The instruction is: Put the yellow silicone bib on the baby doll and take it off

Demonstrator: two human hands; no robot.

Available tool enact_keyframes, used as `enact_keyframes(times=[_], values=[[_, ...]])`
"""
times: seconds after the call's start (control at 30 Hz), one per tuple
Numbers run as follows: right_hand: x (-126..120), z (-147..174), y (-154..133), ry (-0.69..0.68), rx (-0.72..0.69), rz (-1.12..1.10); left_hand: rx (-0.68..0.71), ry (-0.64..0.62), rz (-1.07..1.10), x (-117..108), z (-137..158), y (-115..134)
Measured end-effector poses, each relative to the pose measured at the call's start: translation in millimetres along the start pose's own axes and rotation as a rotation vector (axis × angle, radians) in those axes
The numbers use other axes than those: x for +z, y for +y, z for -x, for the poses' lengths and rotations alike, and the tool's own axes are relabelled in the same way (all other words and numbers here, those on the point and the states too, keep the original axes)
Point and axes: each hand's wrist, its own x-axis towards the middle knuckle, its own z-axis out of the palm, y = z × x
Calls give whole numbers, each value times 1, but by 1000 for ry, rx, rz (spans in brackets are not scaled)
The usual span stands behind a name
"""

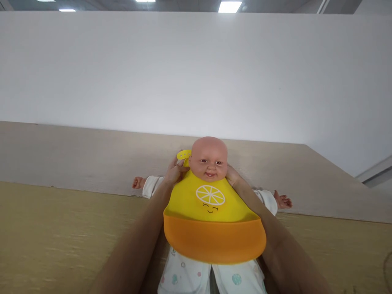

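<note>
A baby doll point(209, 149) lies face up, its arms spread to both sides. Over its chest is a yellow bib point(183, 196) with a white citrus slice and a smiling face, and an orange pocket point(214, 241) along the bottom. My left hand point(175, 172) is closed on the bib's neck strap point(183, 154) beside the doll's head, with the strap's holed end sticking out above the fingers. On the other side of the neck, my right hand point(233, 175) reaches behind the head, its fingers hidden. White patterned trousers point(183, 271) show below the bib.
The doll rests across a wooden surface point(61, 237), yellowish in front and greyer towards the back. A plain white wall panel point(153, 73) rises behind it. Ceiling lights point(229, 7) show above the panel. A thin dark curved thing point(387, 267) is at the lower right edge.
</note>
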Motion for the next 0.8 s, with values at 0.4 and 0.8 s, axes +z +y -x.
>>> enact_keyframes(times=[0.4, 0.8], values=[[-13, -10, 4, -25, -17, 61, 12, -12, -9, 1, -3, 1], [-9, -7, -1, 79, 55, 41, 2, 143, -6, 5, -5, 2]])
